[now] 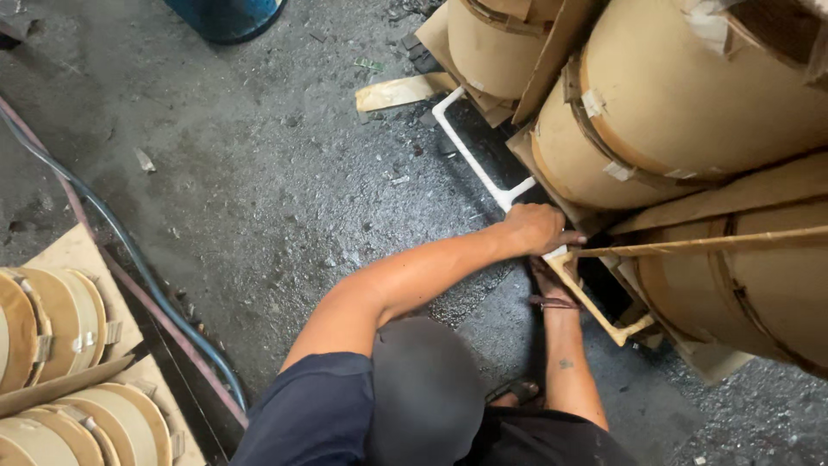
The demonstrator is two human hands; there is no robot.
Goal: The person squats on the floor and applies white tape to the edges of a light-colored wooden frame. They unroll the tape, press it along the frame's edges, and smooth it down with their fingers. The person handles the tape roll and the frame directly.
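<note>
My left hand is closed in a fist on a pale bar frame that lies on the floor and runs under a stack of large cardboard-wrapped rolls. My right hand, with a dark band at the wrist, reaches in just below the left one, beside the tan part of the same frame. Its fingers are hidden under my left hand and the frame. A thin tan strip stretches from the hands to the right across the lower rolls.
The floor is dark, wet concrete. A blue drum stands at the top. Two hoses run diagonally at the left. Smaller taped rolls sit on cardboard at the bottom left. My sandalled foot is near the right arm.
</note>
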